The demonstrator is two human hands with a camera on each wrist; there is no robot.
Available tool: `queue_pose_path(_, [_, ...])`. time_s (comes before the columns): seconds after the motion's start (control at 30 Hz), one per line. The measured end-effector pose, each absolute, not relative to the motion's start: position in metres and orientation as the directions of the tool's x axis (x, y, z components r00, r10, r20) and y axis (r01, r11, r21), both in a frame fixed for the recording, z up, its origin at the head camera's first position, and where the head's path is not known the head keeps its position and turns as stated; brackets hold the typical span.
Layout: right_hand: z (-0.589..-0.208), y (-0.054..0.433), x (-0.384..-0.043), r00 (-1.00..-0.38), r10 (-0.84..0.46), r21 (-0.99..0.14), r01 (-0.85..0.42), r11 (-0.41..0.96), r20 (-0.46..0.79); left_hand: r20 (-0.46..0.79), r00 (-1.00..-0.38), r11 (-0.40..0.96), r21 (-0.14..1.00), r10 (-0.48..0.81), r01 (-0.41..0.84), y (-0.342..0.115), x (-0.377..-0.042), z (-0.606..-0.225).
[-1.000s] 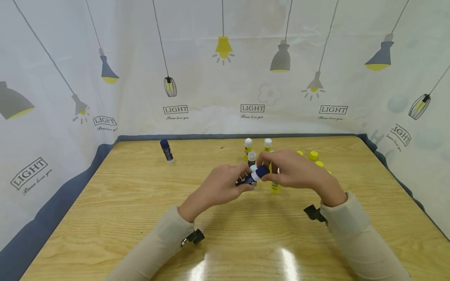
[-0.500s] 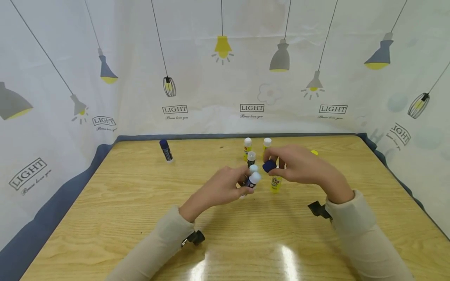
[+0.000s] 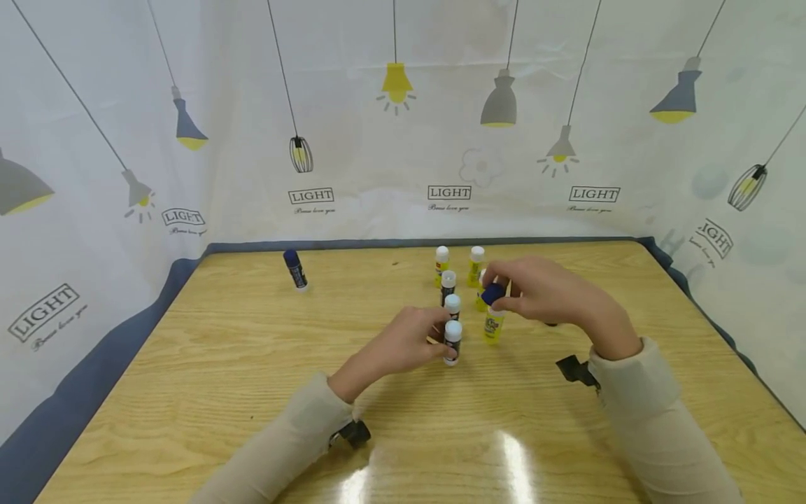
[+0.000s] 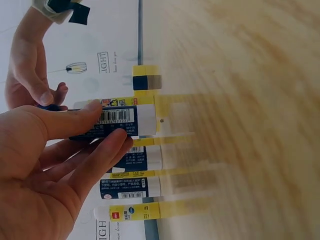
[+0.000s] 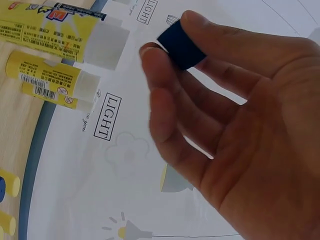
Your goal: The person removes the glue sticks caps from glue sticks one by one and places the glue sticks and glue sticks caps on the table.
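My left hand (image 3: pixel 406 339) holds a navy glue stick (image 3: pixel 453 344) upright, its white top uncovered. The left wrist view shows thumb and fingers around its barcode label (image 4: pixel 116 116); whether its white base touches the table I cannot tell. Behind it, in a row, stand more uncapped navy glue sticks (image 3: pixel 448 285). My right hand (image 3: pixel 548 290) pinches a navy cap (image 5: pixel 181 46) between thumb and fingers, above an uncapped yellow glue stick (image 3: pixel 493 326). Two more yellow glue sticks (image 3: pixel 442 264) are farther back, and another is partly hidden by the right hand.
A capped navy glue stick (image 3: pixel 295 270) stands apart at the far left of the wooden table (image 3: pixel 252 392). Yellow caps (image 5: pixel 7 220) and a navy cap (image 5: pixel 2 189) lie to the right, mostly hidden by the right hand in the head view. A printed curtain (image 3: pixel 359 161) borders the table.
The navy cap came off the glue stick and moved right with my right hand. My left hand turned the tilted glue stick upright and lowered it at the front of the row.
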State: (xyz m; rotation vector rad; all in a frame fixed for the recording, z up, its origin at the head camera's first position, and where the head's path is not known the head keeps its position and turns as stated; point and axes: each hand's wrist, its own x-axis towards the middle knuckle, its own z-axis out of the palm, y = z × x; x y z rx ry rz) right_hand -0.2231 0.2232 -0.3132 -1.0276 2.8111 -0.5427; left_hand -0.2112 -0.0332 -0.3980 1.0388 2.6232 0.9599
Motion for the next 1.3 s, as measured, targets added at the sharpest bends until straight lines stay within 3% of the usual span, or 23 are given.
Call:
queue_pose_path(0.3, [-0.311,0.231,-0.225,-0.784,-0.617,-0.406,-0.541,0.736,-0.073,0.038,-0.738,0.554,0.635,0.674,0.538,-0.028,-0.208,-0.404])
queue_pose_path(0.57, [-0.310,0.242,-0.227,-0.806,-0.588,-0.401,-0.519,0.755,-0.064,0.022,-0.722,0.557,0.621,0.691,0.552,-0.028,-0.209,-0.407])
queue_pose_path(0.77, [-0.309,0.255,-0.231,-0.828,-0.551,-0.404,-0.473,0.783,-0.099,-0.094,-0.716,0.630,0.561,0.692,0.536,-0.035,-0.213,-0.404])
queue_pose_path(0.9, [-0.312,0.269,-0.235,-0.836,-0.515,-0.410,-0.408,0.816,-0.192,-0.198,-0.709,0.692,0.501,0.677,0.520,-0.049,-0.216,-0.394])
queue_pose_path(1.1, [-0.323,0.286,-0.242,-0.831,-0.378,-0.408,-0.205,0.890,-0.407,-0.383,-0.688,0.770,0.474,0.617,0.427,-0.079,-0.221,-0.369])
queue_pose_path(1.3, [-0.340,0.297,-0.252,-0.791,-0.313,-0.396,-0.099,0.913,-0.525,-0.326,-0.752,0.785,0.479,0.574,0.392,-0.109,-0.231,-0.349])
